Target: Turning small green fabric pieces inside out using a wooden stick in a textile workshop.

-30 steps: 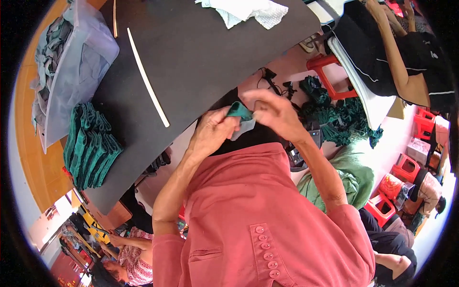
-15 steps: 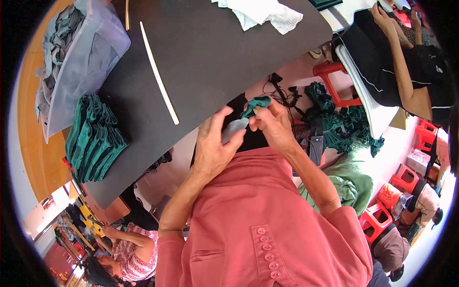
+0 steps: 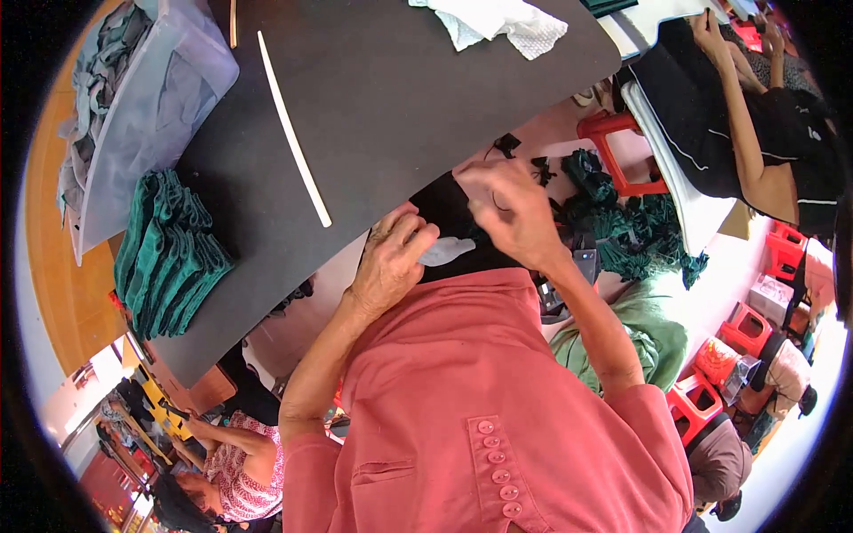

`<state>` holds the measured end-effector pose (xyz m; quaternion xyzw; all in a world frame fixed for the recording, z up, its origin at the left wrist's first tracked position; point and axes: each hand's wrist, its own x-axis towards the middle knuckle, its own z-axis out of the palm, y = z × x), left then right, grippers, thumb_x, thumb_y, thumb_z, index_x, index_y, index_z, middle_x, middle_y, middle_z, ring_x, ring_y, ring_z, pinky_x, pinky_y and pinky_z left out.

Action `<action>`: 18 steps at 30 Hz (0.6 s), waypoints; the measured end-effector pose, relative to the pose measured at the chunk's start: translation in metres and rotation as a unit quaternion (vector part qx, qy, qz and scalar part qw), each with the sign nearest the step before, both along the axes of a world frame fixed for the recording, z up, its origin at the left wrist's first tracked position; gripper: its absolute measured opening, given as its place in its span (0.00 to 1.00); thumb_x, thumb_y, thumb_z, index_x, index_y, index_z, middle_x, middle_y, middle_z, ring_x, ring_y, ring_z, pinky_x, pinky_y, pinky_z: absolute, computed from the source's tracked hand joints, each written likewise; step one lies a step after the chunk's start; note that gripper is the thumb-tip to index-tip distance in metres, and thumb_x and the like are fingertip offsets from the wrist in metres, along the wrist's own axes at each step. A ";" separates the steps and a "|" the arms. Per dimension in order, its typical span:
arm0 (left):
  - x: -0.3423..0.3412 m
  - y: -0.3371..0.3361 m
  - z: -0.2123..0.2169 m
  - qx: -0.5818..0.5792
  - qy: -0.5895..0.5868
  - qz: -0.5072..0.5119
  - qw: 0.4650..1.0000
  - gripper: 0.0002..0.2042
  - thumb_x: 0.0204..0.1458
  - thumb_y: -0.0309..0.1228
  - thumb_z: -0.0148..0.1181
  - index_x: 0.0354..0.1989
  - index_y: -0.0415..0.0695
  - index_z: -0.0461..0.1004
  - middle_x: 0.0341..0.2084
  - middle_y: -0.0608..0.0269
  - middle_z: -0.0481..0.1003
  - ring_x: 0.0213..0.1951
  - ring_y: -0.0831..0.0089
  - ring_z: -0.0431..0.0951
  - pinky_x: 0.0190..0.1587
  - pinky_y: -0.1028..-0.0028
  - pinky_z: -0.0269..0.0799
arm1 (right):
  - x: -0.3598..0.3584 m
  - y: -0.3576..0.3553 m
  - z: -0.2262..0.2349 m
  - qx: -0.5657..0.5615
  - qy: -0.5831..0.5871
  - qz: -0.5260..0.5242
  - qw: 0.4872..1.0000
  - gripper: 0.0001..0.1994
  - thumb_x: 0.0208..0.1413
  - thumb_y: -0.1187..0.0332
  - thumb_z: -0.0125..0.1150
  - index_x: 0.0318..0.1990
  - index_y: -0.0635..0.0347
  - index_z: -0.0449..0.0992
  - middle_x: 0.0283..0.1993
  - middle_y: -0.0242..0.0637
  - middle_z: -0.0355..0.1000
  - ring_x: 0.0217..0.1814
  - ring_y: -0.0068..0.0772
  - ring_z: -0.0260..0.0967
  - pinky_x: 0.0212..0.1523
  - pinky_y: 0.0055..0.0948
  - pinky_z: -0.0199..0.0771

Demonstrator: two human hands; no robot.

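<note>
My left hand (image 3: 395, 256) is closed at the table's near edge, its fingers curled around one end of a small grey piece of cloth (image 3: 447, 251). The rest of that piece sticks out to the right, just above my lap. To its upper right, my right hand (image 3: 514, 213) is raised with bent fingers, thumb and forefinger apart, slightly blurred; no cloth shows in it. A neat stack of dark green folded cloth pieces (image 3: 169, 262) sits on the left of the dark table (image 3: 382, 98).
A clear plastic bin (image 3: 169, 107) of grey cloth stands at the far left. A white strip (image 3: 293, 133) and white textured cloth (image 3: 498, 22) lie on the table. Green cloth (image 3: 635, 231) is heaped on the floor at right, near a red stool (image 3: 609, 151). Other people work around.
The dark green cloth in my right hand is no longer visible there. My right hand has opened and risen slightly, while my left fingers have curled in around the grey piece.
</note>
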<state>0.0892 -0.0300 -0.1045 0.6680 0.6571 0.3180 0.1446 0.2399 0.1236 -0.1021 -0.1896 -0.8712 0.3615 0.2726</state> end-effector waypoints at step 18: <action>0.014 0.010 -0.008 -0.054 -0.166 0.160 0.972 0.09 0.47 0.24 0.57 0.38 0.39 0.70 0.30 0.57 0.73 0.32 0.62 0.73 0.39 0.69 0.69 | -0.017 -0.042 -0.007 -0.162 -0.054 -0.012 0.985 0.12 0.50 0.79 0.51 0.43 0.70 0.71 0.38 0.52 0.69 0.37 0.53 0.70 0.37 0.38 0.70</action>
